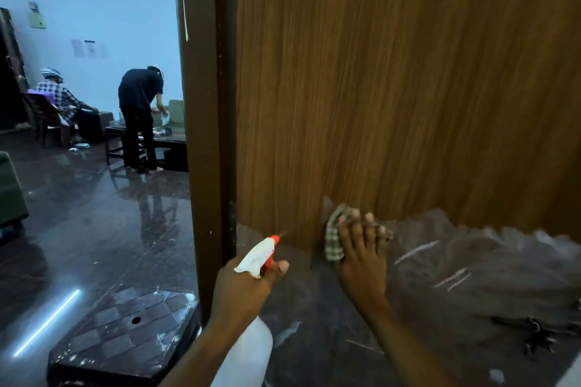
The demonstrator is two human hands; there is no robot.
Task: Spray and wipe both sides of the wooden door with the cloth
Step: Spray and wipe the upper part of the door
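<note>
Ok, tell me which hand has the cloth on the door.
The right hand: it presses the checked cloth against the door, low down. The left hand grips the spray bottle instead, its nozzle aimed at the door.

Door blocked me straight ahead, frame hard on my L; dark stool sat low-L by it. Floor along door's foot lay open.

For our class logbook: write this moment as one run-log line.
left hand: grips spray bottle, nozzle toward wooden door | right hand: presses checked cloth low on door
</note>
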